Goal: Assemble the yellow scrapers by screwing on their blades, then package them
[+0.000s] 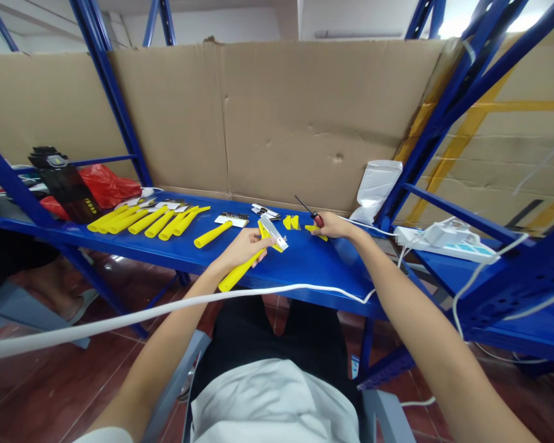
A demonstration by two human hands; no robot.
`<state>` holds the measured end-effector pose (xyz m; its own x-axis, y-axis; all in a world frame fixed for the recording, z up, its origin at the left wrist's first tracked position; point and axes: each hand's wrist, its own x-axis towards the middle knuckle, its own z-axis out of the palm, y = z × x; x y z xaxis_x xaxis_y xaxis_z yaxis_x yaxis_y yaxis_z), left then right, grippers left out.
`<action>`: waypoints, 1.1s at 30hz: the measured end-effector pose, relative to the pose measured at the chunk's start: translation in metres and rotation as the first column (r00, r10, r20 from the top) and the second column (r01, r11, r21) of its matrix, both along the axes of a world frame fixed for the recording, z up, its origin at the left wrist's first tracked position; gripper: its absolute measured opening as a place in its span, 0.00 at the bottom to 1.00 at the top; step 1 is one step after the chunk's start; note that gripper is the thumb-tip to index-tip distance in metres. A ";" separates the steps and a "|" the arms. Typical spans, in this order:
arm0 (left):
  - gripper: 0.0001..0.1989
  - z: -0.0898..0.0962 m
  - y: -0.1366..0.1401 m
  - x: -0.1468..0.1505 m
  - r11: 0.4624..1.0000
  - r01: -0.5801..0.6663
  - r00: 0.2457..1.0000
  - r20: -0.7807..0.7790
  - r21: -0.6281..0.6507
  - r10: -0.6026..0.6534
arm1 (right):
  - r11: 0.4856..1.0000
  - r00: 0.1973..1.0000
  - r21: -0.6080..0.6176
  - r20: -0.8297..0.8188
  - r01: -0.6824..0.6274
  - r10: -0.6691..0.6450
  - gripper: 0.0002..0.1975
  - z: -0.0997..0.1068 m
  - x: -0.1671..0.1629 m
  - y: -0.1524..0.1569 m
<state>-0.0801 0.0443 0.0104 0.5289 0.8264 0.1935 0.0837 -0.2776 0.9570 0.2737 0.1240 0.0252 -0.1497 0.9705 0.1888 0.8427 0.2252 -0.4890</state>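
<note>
Gripping yellow scraper (245, 267), left hand (248, 246) at near table (300, 267) edge; right hand (332, 226), farther right, clasps screwdriver (317, 218), fingers at yellow piece (322, 236). Seemingly picking-up step; next move calls for sure pinch.

I'm watching a yellow-handled scraper (242, 269) slanting near the table's near edge, its pale, flat head pointing far-right. Farther right, a red-handled screwdriver (317, 219) is aiming its dark shaft far-left, a small yellow piece (311, 228) sitting just nearer.
</note>
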 end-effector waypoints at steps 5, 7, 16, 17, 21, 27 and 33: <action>0.23 -0.001 0.001 0.000 1.000 0.003 1.000 -0.003 0.004 -0.003 | 0.999 0.975 0.052 -0.221 -0.003 0.015 0.25 0.000 -0.008 -0.005; 0.23 -0.001 0.001 0.000 1.000 0.006 1.000 0.000 0.001 -0.006 | 0.997 0.943 0.073 -0.331 -0.009 0.033 0.26 0.001 -0.011 -0.006; 0.23 -0.002 0.002 -0.001 1.000 0.006 1.000 0.005 -0.013 -0.006 | 0.966 0.728 0.252 -0.673 0.061 0.129 0.37 0.013 -0.020 -0.007; 0.23 -0.002 0.002 -0.001 1.000 0.006 1.000 0.002 -0.011 -0.006 | 0.964 0.707 0.258 -0.693 0.065 0.138 0.38 0.014 -0.021 -0.008; 0.23 -0.001 0.001 0.000 1.000 0.006 1.000 -0.006 0.003 -0.006 | 0.962 0.643 0.266 -0.747 0.059 0.167 0.39 0.017 -0.024 -0.011; 0.24 0.000 0.001 0.000 1.000 0.006 1.000 -0.019 0.011 -0.005 | 0.973 0.566 0.229 -0.806 0.030 0.172 0.36 0.022 -0.027 -0.014; 0.24 0.001 0.000 0.000 1.000 0.005 1.000 -0.027 0.009 -0.005 | 0.976 0.484 0.215 -0.857 0.024 0.177 0.30 0.026 -0.033 -0.021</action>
<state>-0.0803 0.0443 0.0114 0.5379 0.8222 0.1862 0.1083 -0.2864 0.9520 0.2407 0.1032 0.0508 0.1161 0.8975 0.4255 -0.0142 0.4298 -0.9028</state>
